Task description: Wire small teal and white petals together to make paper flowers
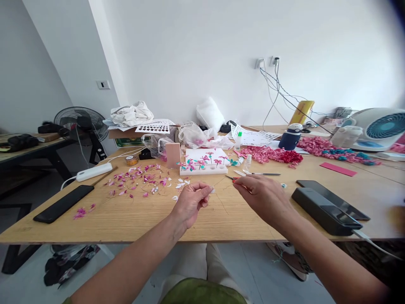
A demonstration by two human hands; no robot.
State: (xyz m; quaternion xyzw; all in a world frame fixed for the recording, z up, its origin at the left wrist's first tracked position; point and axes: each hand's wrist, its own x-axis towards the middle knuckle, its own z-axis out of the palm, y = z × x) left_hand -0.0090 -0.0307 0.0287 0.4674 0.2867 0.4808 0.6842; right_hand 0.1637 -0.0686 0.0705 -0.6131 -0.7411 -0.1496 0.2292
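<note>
My left hand [191,202] is closed in a pinch on a small white petal piece above the wooden table [221,215]. My right hand [262,195] is closed on a thin wire that runs toward the left hand. Just beyond them stands a white foam block [204,170] with several pink paper flowers stuck in it. Loose pink and white petals [139,179] lie scattered to the left of the hands. Small red-handled scissors [232,178] lie by my right fingertips.
A black phone [63,203] lies at the left, a white power strip [93,172] behind it. A black power bank [322,211] and a phone [332,194] sit at the right. Heaps of pink and red paper flowers [272,154], a blue bottle [290,137], plastic bags and a fan [379,128] fill the back.
</note>
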